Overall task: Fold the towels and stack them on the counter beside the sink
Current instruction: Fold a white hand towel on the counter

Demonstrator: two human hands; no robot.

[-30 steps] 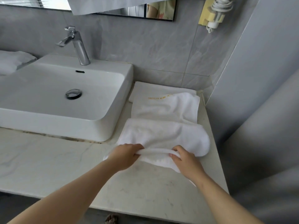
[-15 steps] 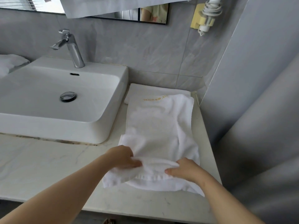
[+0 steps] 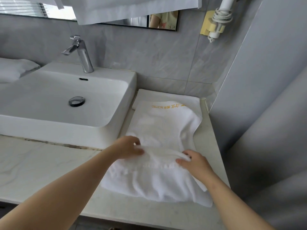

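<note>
A white hotel towel (image 3: 162,128) with yellow lettering lies lengthwise on the marble counter (image 3: 49,165), to the right of the sink (image 3: 63,100). Its far end rests on a folded white towel (image 3: 167,97) against the wall. The near end is bunched into a ridge. My left hand (image 3: 128,147) pinches that ridge on the left side. My right hand (image 3: 193,161) grips the same ridge on the right side, fingers curled into the cloth.
A chrome faucet (image 3: 81,53) stands behind the basin. Another white cloth (image 3: 13,68) lies at the far left. A grey wall (image 3: 259,97) closes off the counter on the right, with a hair dryer (image 3: 219,19) mounted above. Towels hang overhead in front of the mirror.
The folded-over near part of the towel has been pulled back toward me and opened out. Both hands moved nearer the counter's front edge, still holding the towel's edge.
</note>
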